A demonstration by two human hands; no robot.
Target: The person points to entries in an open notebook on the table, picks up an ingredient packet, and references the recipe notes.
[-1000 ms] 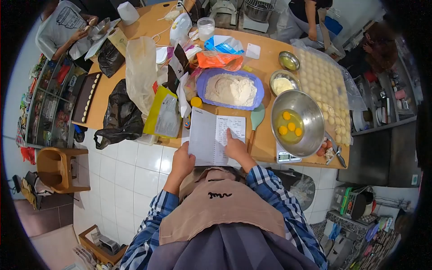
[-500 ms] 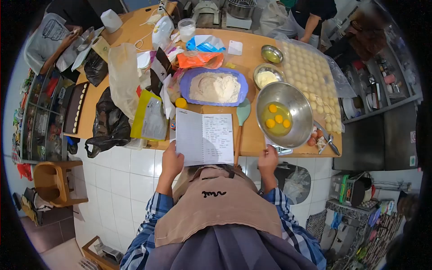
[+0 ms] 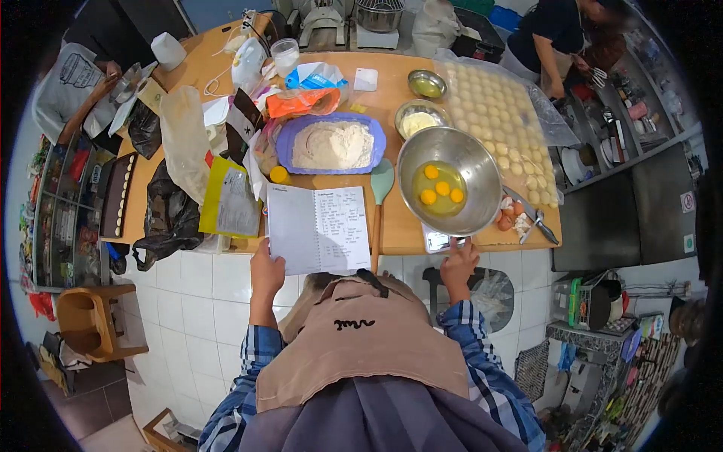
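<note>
An open spiral notebook (image 3: 318, 230) with handwriting lies at the table's front edge, and my left hand (image 3: 266, 273) holds its lower left corner. My right hand (image 3: 459, 265) is at the front of the kitchen scale (image 3: 437, 239), a finger reaching toward it. On the scale rests a steel bowl (image 3: 482, 169) with several egg yolks (image 3: 443, 185) in clear whites. A green spatula (image 3: 382, 181) with a wooden handle lies between notebook and bowl. Behind the notebook is a purple tub (image 3: 287, 143) of flour (image 3: 331, 145).
Cracked eggshells (image 3: 506, 218) and a grey-handled tool (image 3: 544, 226) lie right of the bowl. Behind them spreads a sheet of dough balls (image 3: 501, 113). Two small metal bowls stand farther back. Bags (image 3: 177, 203) crowd the left. Other people stand at the far left and far right.
My right hand has left the notebook page and moved right to the scale. The view has shifted, so the table's things appear farther left. My left hand still holds the notebook.
</note>
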